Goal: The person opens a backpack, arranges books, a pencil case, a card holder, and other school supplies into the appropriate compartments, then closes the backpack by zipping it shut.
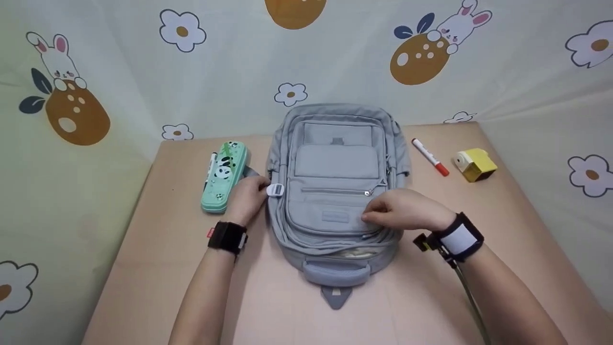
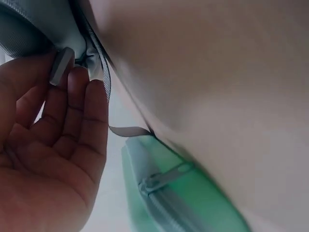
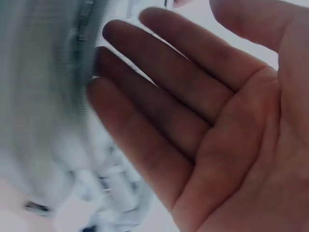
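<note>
Grey bag (image 1: 337, 161) might twist if the left hand (image 1: 245, 200), pinching its buckle (image 1: 275, 190), tugs while the loose-fingered right hand (image 1: 412, 209) braces nothing.

The near edge of the table (image 1: 139, 287) is cut off by the bottom of the head view, as are both forearms (image 1: 201, 292); toward the table's left edge, the pencil case (image 1: 224, 178) hides part of a pen (image 1: 211, 164); between that case and the left hand (image 1: 245, 200), a grey thing (image 1: 249, 172) shows too little to name; the label (image 1: 335, 216) on the backpack (image 1: 336, 161) is too small to read, as is the print on the marker (image 1: 430, 157) near the far right corner; in the right wrist view, the backpack blurs.
</note>
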